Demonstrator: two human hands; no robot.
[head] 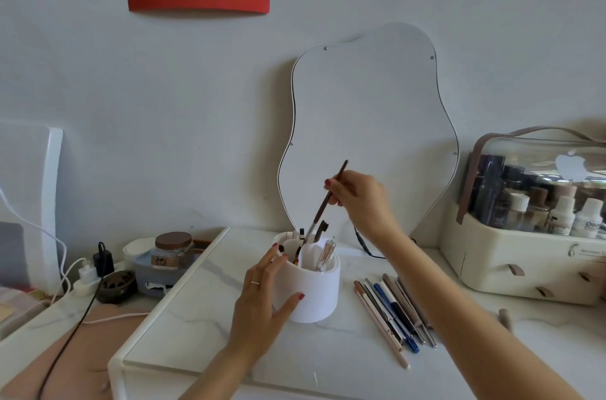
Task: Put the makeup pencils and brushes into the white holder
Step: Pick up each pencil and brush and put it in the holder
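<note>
A white round holder [316, 294] stands on the marble tabletop, divided into compartments with a few brushes and a clear-capped pen inside. My left hand [262, 298] wraps around the holder's left side, thumb on its front wall. My right hand [357, 194] is above and behind the holder, pinching a slim brown-handled brush [323, 204] that tilts down, its lower end reaching into a rear compartment. Several makeup pencils and brushes [392, 311] lie side by side on the table just right of the holder.
A wavy-edged mirror [370, 124] leans on the wall behind the holder. A cream cosmetics case [524, 255] with a clear lid stands at the right. A lidded jar [173, 249], chargers and cables sit on the lower surface at left.
</note>
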